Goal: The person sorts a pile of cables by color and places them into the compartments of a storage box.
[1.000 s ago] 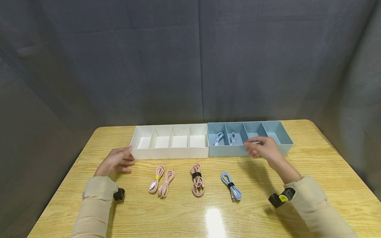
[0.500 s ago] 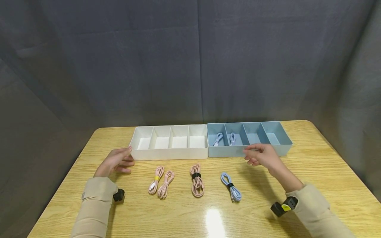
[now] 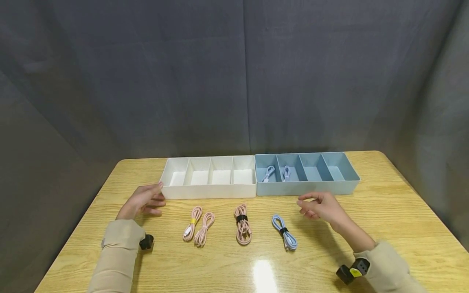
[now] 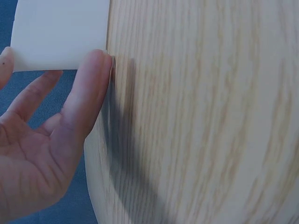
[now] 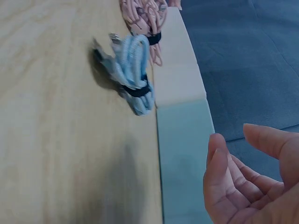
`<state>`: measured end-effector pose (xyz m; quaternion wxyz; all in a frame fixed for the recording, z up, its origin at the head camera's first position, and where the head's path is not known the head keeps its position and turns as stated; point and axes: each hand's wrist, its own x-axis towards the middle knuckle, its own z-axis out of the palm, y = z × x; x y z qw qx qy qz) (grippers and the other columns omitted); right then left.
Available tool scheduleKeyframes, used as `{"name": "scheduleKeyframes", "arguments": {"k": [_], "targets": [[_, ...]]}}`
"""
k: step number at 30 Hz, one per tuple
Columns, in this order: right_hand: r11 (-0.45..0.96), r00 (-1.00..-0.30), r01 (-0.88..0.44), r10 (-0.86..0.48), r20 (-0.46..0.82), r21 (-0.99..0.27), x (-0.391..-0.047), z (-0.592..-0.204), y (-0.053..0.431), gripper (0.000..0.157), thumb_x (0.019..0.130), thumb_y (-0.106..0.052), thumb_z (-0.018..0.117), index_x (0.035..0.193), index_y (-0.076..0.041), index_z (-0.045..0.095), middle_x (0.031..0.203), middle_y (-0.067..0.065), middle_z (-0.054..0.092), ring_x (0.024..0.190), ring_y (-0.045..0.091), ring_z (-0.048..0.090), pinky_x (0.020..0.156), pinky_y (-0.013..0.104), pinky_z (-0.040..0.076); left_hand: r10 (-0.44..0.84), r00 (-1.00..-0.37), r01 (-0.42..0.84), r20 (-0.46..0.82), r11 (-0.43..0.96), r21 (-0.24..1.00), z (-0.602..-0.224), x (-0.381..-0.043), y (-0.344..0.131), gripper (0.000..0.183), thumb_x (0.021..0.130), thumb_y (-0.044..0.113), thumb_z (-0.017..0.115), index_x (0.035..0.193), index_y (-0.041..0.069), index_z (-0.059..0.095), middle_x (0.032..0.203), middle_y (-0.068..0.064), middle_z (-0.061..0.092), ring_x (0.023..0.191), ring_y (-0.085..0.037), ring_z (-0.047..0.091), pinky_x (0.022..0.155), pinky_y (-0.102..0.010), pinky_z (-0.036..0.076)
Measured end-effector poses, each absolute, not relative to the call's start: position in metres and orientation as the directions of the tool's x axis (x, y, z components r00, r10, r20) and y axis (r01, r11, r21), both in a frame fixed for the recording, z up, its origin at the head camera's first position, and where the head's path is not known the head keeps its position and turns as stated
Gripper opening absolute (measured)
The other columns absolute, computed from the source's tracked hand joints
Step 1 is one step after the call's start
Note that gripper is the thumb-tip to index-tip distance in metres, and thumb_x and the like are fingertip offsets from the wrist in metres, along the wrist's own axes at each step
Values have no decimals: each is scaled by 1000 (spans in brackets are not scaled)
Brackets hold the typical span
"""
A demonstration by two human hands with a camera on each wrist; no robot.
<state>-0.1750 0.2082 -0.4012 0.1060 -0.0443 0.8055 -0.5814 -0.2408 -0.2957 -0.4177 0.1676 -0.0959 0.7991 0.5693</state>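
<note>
My left hand [image 3: 144, 199] touches the left front corner of a white divided tray [image 3: 209, 191]. In the left wrist view, the fingers rest at that tray's end. In front of a blue divided tray [image 3: 304, 188] hovers my right hand [image 3: 322, 208], its fingers loosely bent around nothing. A bundled blue cable [image 3: 284, 232] with a black strap lies on the table to its left. The blue tray's two left compartments each hold a small pale blue cable, one [image 3: 269, 173] in the first and another [image 3: 286, 173] in the second.
Left of the blue cable lies a pink cable [image 3: 242, 224] with a black strap. Two more pink bundles lie farther left, one [image 3: 192, 224] with a yellow tie, the other [image 3: 204, 229] plain. Both trays stand end to end near the back edge, before a dark curtain [image 3: 234, 81].
My right hand has drawn back from over the blue tray's front wall toward me, with nothing in it. My left hand stays at the white tray's corner.
</note>
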Motion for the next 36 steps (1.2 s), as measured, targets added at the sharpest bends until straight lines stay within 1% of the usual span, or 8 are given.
{"name": "scheduleKeyframes", "arguments": {"k": [5, 10, 15, 19, 23, 29, 32, 36], "targets": [[296, -963, 58, -236, -132, -953, -169, -411, 208, 42, 87, -13, 62, 112, 18, 51, 75, 15, 65, 61, 16, 60, 61, 35, 56, 38, -925, -345, -378, 332, 878, -419, -240, -296, 72, 93, 45, 45, 138, -8, 26, 108, -20, 55, 83, -19, 62, 70, -38, 56], [290, -952, 60, -270, -142, -955, -163, -418, 208, 43, 86, -13, 63, 113, 18, 50, 74, 12, 65, 62, 19, 62, 59, 32, 55, 39, -924, -348, -381, 331, 877, -419, -240, -296, 74, 92, 47, 46, 138, -8, 25, 109, -21, 54, 84, -19, 62, 70, -39, 56], [308, -936, 76, -306, -174, -948, -159, -422, 207, 43, 87, -16, 62, 112, 17, 51, 72, 13, 65, 62, 21, 62, 57, 32, 55, 40, -925, -345, -378, 331, 878, -419, -240, -297, 73, 93, 46, 45, 138, -8, 25, 109, -21, 55, 83, -19, 62, 70, -39, 56], [327, -908, 111, -351, -229, -939, -156, -426, 208, 45, 88, -20, 61, 115, 15, 51, 70, 13, 64, 59, 20, 62, 56, 34, 56, 43, -925, -344, -378, 327, 880, -419, -240, -297, 69, 95, 42, 44, 138, -9, 25, 108, -21, 55, 83, -18, 63, 69, -39, 57], [312, -867, 156, -411, -281, -937, -154, -431, 210, 48, 89, -22, 60, 117, 15, 49, 68, 15, 64, 56, 18, 62, 54, 35, 56, 48, -929, -330, -366, 337, 882, -418, -240, -298, 70, 94, 43, 45, 138, -9, 25, 109, -22, 55, 83, -19, 63, 69, -39, 57], [311, -832, 184, -456, -316, -932, -152, -438, 209, 49, 89, -24, 61, 117, 14, 49, 67, 15, 65, 53, 16, 62, 48, 28, 54, 46, -929, -333, -367, 326, 884, -419, -241, -297, 75, 92, 47, 47, 139, -8, 25, 103, -17, 58, 82, -19, 63, 69, -39, 57], [308, -820, 204, -464, -334, -929, -150, -441, 207, 49, 88, -24, 62, 118, 13, 49, 67, 15, 64, 52, 15, 62, 46, 26, 53, 44, -925, -346, -378, 314, 884, -419, -241, -297, 73, 93, 45, 46, 139, -7, 24, 100, -15, 58, 82, -19, 64, 69, -39, 57], [303, -816, 213, -469, -340, -929, -149, -443, 203, 48, 86, -22, 64, 117, 11, 49, 66, 15, 64, 50, 14, 61, 43, 22, 51, 33, -925, -351, -380, 311, 883, -418, -240, -295, 70, 94, 42, 45, 139, -7, 24, 101, -17, 58, 82, -20, 63, 69, -39, 57]]}}
